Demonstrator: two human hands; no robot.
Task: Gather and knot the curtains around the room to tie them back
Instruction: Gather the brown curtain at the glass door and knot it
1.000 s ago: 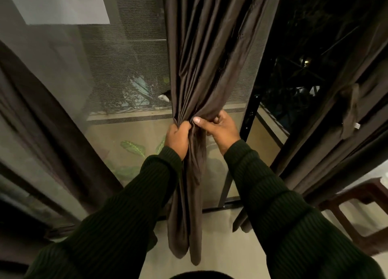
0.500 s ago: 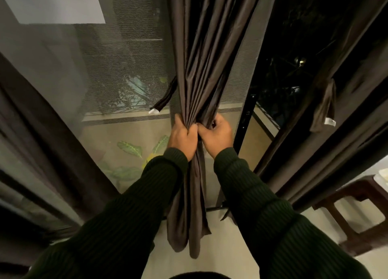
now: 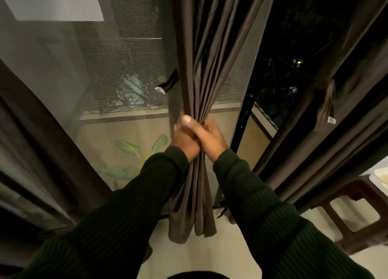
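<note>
Where the view begins at the far left, a dark curtain panel hangs slack along the glass, not yet gathered by the look of it. Next comes the mesh screen, with leaves showing low behind it, and a short fabric tab with a pale end sticking out from the edge of the middle curtain. That curtain hangs straight down in front of the person, its pleats drawn into one narrow bundle, presumably so it can be twisted into a knot; its loose tail drops between the forearms and ends just above the floor. The left hand comes up from below on a raised forearm and wraps its fingers round the bundle from the left side, though blur hides the fingertips. The right hand closes on the same bundle from the right, pressed against the left hand, with its thumb crossing over the left hand's back. Both wrists are cocked upward and the dark green sleeves converge on the grip, which suggests the fabric is being squeezed tight at about mid-height before any loop is made. Right of the hands stands the black door frame, then another curtain with its own hanging tab, and at the far right edge a brown stool.
</note>
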